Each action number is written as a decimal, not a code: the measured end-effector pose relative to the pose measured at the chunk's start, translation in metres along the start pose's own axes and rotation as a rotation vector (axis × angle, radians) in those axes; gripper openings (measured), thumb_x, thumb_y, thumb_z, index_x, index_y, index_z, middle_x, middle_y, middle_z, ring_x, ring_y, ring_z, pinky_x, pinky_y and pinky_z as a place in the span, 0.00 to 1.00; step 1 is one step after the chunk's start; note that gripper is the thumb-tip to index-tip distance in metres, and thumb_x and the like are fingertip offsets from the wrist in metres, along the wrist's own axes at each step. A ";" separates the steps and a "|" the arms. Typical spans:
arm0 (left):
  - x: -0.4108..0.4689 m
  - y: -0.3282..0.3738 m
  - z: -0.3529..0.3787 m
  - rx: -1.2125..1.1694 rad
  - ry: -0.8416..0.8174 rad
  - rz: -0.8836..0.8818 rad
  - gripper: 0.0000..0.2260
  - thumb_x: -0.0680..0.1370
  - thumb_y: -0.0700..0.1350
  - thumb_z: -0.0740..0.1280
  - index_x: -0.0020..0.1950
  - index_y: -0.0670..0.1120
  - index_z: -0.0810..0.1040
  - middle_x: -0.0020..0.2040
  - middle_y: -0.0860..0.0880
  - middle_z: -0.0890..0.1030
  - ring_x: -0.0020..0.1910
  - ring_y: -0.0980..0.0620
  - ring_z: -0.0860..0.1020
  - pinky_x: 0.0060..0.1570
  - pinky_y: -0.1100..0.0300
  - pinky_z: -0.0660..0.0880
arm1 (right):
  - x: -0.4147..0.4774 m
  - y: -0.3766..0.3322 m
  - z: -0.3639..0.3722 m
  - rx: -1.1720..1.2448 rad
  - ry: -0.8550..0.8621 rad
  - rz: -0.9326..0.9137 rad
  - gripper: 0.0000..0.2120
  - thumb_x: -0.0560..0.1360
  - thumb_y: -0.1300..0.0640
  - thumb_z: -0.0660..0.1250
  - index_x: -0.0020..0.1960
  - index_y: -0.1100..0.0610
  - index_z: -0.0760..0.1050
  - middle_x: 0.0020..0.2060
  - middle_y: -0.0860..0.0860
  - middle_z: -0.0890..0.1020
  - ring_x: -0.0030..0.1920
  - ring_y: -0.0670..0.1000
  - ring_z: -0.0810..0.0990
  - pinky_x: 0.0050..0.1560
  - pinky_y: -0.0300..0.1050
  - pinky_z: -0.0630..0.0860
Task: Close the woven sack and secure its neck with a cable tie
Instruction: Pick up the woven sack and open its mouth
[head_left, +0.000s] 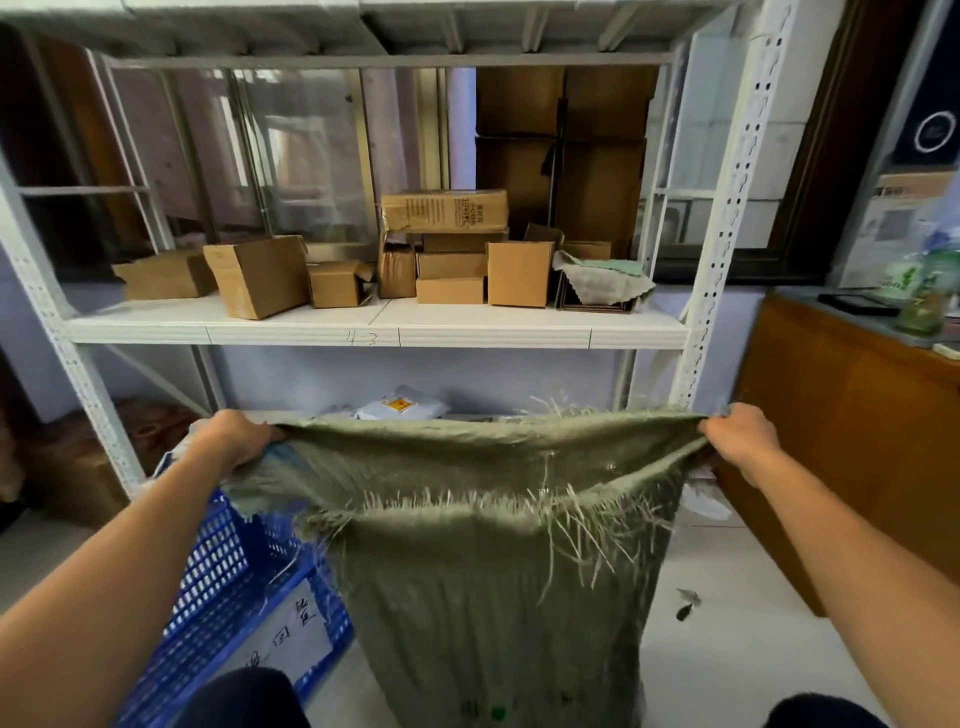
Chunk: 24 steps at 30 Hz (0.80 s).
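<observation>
A green woven sack stands upright on the floor in front of me, its top edge frayed with loose fibres. My left hand grips the left corner of the sack's mouth. My right hand grips the right corner. Between them the far rim is stretched taut and level, while the near rim sags lower, so the mouth lies nearly flat. No cable tie is visible.
A blue plastic crate with a white label stands left of the sack. A white metal shelf rack holds several cardboard boxes behind it. A wooden cabinet stands at the right. Pale floor lies to the right of the sack.
</observation>
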<state>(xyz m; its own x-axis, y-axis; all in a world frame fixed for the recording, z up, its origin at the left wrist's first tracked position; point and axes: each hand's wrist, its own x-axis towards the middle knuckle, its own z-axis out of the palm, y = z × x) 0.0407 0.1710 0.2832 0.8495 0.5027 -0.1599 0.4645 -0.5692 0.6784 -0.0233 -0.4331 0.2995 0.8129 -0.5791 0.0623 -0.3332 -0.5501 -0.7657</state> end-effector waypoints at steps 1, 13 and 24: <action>0.003 -0.006 0.001 -0.007 -0.047 -0.015 0.36 0.68 0.67 0.74 0.61 0.37 0.80 0.56 0.36 0.83 0.54 0.36 0.81 0.57 0.44 0.80 | 0.000 0.002 0.001 0.035 -0.040 0.010 0.07 0.79 0.60 0.67 0.50 0.65 0.76 0.37 0.57 0.79 0.35 0.55 0.79 0.30 0.43 0.71; -0.048 0.010 -0.008 -0.625 -0.458 -0.041 0.19 0.72 0.53 0.76 0.53 0.39 0.82 0.54 0.36 0.85 0.43 0.42 0.84 0.52 0.45 0.83 | 0.001 0.002 0.003 0.185 -0.132 0.133 0.05 0.78 0.63 0.66 0.45 0.64 0.73 0.36 0.58 0.74 0.33 0.55 0.72 0.31 0.45 0.65; -0.026 0.002 -0.010 0.129 0.344 0.098 0.13 0.76 0.42 0.66 0.55 0.35 0.80 0.52 0.30 0.82 0.53 0.28 0.80 0.56 0.39 0.78 | -0.011 -0.008 0.016 0.427 -0.110 0.181 0.19 0.81 0.68 0.49 0.61 0.57 0.75 0.44 0.61 0.81 0.40 0.61 0.82 0.39 0.54 0.81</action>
<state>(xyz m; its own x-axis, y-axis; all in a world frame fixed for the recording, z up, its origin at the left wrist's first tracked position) 0.0169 0.1632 0.2956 0.7683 0.6183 0.1659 0.4314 -0.6916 0.5793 -0.0222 -0.4125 0.2948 0.8136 -0.5627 -0.1466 -0.2663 -0.1364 -0.9542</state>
